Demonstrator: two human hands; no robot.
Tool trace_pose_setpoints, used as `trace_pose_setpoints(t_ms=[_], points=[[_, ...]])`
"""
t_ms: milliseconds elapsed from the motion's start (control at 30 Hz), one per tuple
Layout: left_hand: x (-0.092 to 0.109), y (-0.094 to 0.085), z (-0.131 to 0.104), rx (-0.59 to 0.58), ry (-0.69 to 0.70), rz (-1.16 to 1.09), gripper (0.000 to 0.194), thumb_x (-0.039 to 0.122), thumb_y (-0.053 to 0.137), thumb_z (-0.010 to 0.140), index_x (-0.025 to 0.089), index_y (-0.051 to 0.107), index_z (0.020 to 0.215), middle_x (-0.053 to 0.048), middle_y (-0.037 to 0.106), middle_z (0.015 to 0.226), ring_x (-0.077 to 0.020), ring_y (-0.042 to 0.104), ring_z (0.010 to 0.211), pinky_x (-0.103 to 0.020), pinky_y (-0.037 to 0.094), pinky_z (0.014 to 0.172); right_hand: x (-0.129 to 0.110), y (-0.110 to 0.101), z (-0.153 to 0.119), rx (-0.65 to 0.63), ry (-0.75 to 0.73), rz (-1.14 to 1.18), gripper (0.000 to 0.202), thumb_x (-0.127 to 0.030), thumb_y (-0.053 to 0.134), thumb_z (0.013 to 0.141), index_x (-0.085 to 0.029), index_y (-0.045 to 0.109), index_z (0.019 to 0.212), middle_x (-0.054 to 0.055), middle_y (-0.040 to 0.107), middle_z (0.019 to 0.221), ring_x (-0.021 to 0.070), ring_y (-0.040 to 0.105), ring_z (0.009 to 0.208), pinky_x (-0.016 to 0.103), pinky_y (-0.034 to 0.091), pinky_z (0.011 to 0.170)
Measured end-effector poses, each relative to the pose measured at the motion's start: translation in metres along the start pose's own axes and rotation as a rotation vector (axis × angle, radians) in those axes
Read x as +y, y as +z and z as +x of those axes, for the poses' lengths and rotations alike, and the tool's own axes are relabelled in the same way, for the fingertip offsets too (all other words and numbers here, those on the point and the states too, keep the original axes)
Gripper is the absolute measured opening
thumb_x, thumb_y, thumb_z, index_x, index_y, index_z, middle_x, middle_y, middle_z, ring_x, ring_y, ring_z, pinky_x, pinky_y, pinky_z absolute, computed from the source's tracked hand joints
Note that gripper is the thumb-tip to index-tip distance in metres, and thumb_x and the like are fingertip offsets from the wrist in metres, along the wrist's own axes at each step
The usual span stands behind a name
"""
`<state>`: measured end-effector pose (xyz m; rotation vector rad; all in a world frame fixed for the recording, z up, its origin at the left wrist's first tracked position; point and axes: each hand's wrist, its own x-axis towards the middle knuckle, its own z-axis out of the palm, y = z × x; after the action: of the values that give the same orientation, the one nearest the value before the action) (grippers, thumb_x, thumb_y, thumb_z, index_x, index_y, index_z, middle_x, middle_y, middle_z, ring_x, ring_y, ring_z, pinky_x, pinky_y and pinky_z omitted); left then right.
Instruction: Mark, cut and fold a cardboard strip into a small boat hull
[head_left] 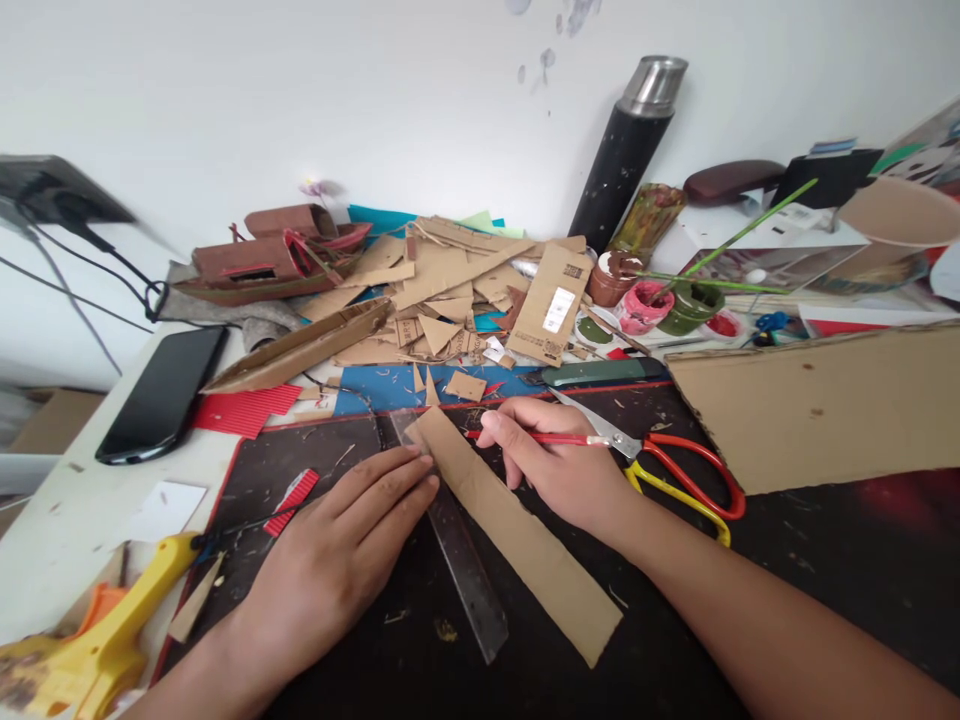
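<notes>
My left hand lies with its fingers stretched flat over a clear ruler on the dark work surface. Along the ruler's right side is a long cardboard strip, its far end close to my left fingertips. A slim red pencil is pinched in my right hand, its tip pointing left near the strip's far part. Just right of that hand, a pair of scissors with red and yellow handles lies with its blades partly behind the pencil.
Cardboard scraps pile up by the wall, near a brown model boat. A green utility knife, paint jars and a black flask stand or lie behind. To the left are a phone and a yellow glue gun.
</notes>
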<state>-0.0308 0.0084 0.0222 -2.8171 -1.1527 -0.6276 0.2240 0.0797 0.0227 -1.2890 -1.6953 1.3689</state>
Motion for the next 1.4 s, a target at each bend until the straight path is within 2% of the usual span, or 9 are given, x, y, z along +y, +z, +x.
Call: trace_pose_setpoints(t_ms=[333,933,1200,1400], points=[[-0.002,0.0038,-0.0022,-0.004,-0.04,-0.058,0.032,0.006,0.055,0.104,0.011,0.069,0.132,-0.013,0.075,0.136,-0.0269,0.065,0.137,-0.042,0.058,0.114,0.0008,-0.0002,-0.0006,-0.005,-0.001,0.001,0.041,-0.054,0.056,0.106,-0.023,0.075,0.088,-0.002,0.063,0.054,0.0161,0.061,0.052,0.027,0.047,0.055],[-0.0022,0.0006,0.0006,-0.027,-0.024,-0.041,0.034,0.007,0.052,0.105,0.011,0.069,0.134,-0.012,0.074,0.137,-0.0271,0.064,0.137,-0.041,0.058,0.114,0.0017,0.0008,-0.0011,-0.007,-0.008,0.006,0.042,-0.056,0.057,0.106,-0.023,0.075,0.087,-0.002,0.063,0.054,0.0159,0.06,0.05,0.027,0.044,0.052],[-0.0037,0.0012,-0.0012,-0.044,-0.012,-0.043,0.034,0.006,0.052,0.105,0.01,0.069,0.135,-0.013,0.073,0.139,-0.0278,0.062,0.14,-0.042,0.057,0.115,0.0014,0.0013,-0.0003,-0.006,-0.002,0.005,0.036,-0.05,0.058,0.106,-0.023,0.075,0.088,-0.003,0.062,0.053,0.0157,0.061,0.051,0.026,0.043,0.053],[-0.0024,0.0039,0.0,-0.015,-0.033,-0.056,0.031,0.006,0.054,0.105,0.011,0.069,0.131,-0.012,0.075,0.135,-0.0265,0.065,0.134,-0.041,0.059,0.112,0.0012,0.0013,-0.0009,-0.011,-0.008,0.007,0.038,-0.052,0.058,0.106,-0.023,0.074,0.088,-0.003,0.062,0.054,0.016,0.06,0.051,0.027,0.043,0.053]])
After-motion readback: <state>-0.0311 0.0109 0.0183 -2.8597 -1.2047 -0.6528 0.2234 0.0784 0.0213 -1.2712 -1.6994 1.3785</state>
